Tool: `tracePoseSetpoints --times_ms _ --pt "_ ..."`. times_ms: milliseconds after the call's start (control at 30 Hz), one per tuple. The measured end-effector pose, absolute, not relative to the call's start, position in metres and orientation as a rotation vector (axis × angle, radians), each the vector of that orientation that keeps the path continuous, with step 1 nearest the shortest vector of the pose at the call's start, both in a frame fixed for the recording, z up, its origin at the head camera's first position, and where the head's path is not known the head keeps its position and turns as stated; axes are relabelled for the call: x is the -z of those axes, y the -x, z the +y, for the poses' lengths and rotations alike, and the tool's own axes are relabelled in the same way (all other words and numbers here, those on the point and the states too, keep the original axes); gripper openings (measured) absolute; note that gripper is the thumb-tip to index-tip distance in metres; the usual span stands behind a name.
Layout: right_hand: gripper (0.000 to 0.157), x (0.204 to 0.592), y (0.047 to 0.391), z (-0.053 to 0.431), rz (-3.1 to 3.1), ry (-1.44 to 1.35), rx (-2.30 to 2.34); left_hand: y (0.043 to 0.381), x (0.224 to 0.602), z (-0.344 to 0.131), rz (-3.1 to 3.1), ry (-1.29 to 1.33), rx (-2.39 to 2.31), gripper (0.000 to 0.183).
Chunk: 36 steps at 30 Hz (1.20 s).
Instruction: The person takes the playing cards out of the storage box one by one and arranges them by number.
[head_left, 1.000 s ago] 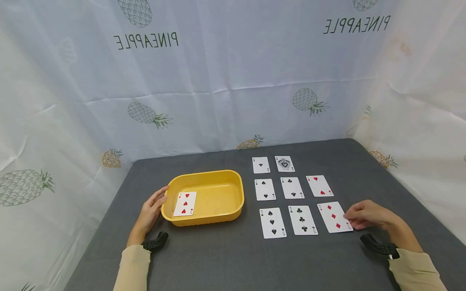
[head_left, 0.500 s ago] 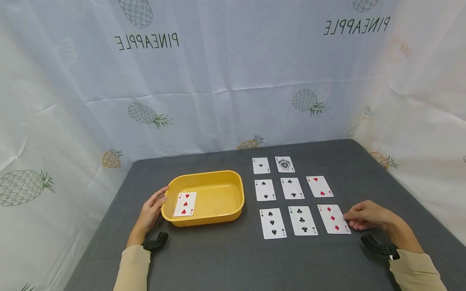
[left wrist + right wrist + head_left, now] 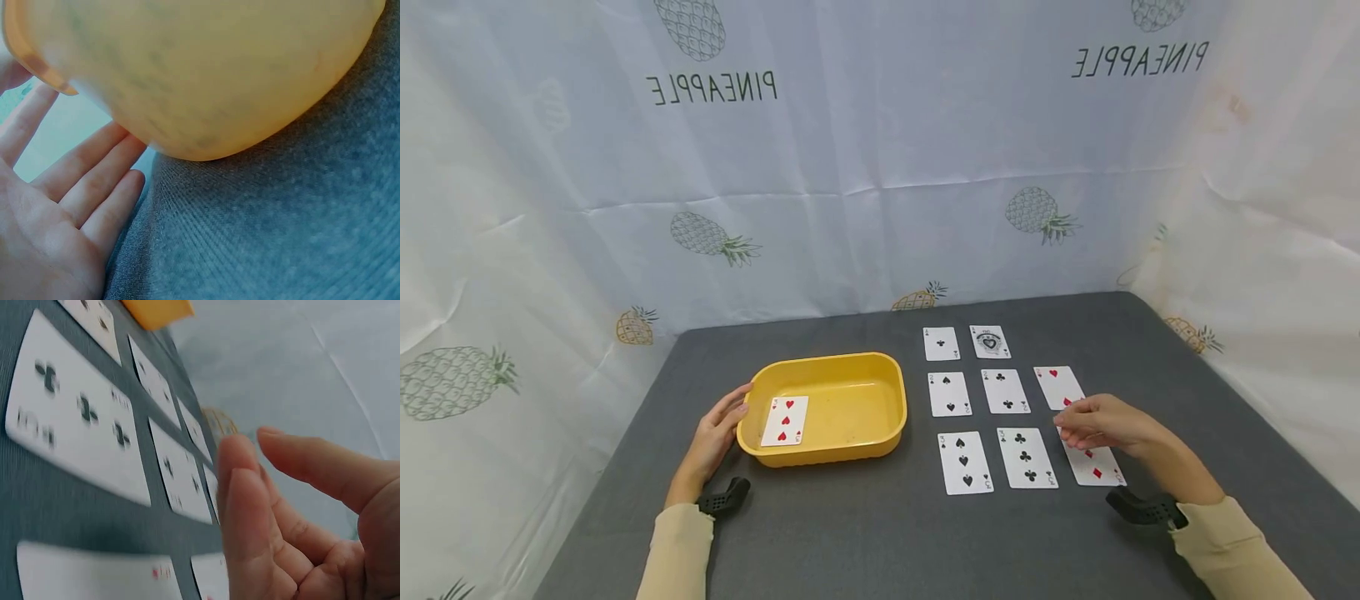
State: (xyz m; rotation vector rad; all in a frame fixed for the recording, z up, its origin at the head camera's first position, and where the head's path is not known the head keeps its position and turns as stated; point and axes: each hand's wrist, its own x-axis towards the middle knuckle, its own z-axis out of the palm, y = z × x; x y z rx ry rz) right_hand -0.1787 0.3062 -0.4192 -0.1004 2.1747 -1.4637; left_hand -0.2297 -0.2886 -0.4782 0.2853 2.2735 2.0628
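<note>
In the head view my left hand rests against the left end of a yellow tray. The left wrist view shows its fingers fairly straight against the tray's outer wall. A three of hearts lies face up inside the tray. My right hand hovers above the three of diamonds, hiding its upper part and a corner of the two of hearts. In the right wrist view, thumb and index finger stand a little apart, with nothing between them.
More face-up cards lie in rows: three of spades, three of clubs, two of spades, two of clubs, ace of clubs and an ornate ace of spades. A pineapple-print curtain hangs behind the grey tabletop.
The three of diamonds has straightened, shifting slightly left. My right hand has left its right edge, moving left and away from me over the card. My left hand stays at the tray.
</note>
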Motion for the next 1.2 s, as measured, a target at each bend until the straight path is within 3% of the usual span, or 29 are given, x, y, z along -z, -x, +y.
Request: tracePoseSetpoints --times_ms 300,500,900,1200 --pt "0.034 0.405 0.201 0.243 2.05 0.154 1.593 0.229 0.479 -0.29 2.299 -0.212 -2.019 0.056" --pt "0.03 0.398 0.21 0.197 1.965 0.113 1.706 0.228 0.478 -0.29 2.3 -0.199 -2.016 0.057" --pt "0.042 0.385 0.216 0.111 1.905 0.064 1.775 0.231 0.476 -0.289 2.308 -0.176 -1.996 0.057" --pt "0.036 0.382 0.219 0.063 1.815 0.067 1.849 0.231 0.477 -0.289 2.318 -0.17 -1.99 0.057"
